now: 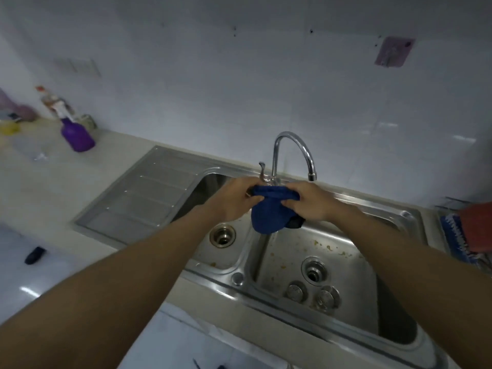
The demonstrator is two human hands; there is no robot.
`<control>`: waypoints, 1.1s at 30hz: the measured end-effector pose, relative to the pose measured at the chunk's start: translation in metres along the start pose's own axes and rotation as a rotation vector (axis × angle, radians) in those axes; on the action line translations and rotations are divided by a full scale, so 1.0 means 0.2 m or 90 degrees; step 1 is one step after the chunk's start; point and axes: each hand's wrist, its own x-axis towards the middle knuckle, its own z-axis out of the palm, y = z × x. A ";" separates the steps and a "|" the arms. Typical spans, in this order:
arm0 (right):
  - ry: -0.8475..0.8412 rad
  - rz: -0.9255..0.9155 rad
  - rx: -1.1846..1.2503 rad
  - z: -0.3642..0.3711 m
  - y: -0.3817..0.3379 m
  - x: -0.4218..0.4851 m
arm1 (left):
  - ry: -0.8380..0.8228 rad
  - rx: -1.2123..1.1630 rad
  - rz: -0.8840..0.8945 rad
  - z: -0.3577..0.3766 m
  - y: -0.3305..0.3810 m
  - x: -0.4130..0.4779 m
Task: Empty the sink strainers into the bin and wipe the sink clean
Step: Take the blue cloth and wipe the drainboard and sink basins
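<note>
Both hands grip a blue cloth: the left hand (235,199) and right hand (308,201) bunch its top edge beneath the faucet (290,153), over the divider of the double sink (255,294). Two strainers (295,291) (328,296) lie out of their drains in the right basin at 5 o'clock, amid food specks. Wiping looks about to begin; next, the blue cloth (266,219) likely needs lowering onto the soiled basin floor

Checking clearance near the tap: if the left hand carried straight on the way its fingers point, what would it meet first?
Likely the right hand: the left hand points rightward along the blue cloth both hold.
</note>
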 end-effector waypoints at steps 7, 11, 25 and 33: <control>0.007 -0.010 0.033 0.23 -0.19 0.27 | 0.065 0.022 -0.095 -0.22 -0.28 -0.24; 0.046 0.009 0.048 0.37 -0.30 0.46 | 0.113 0.041 -0.181 -0.33 -0.55 -0.35; 0.273 0.035 0.215 1.10 -0.61 1.21 | 0.049 0.093 -0.380 -0.36 -1.65 -0.65; 0.009 0.079 0.253 1.76 -0.54 1.13 | -0.069 0.184 -0.392 -0.18 -2.00 -0.84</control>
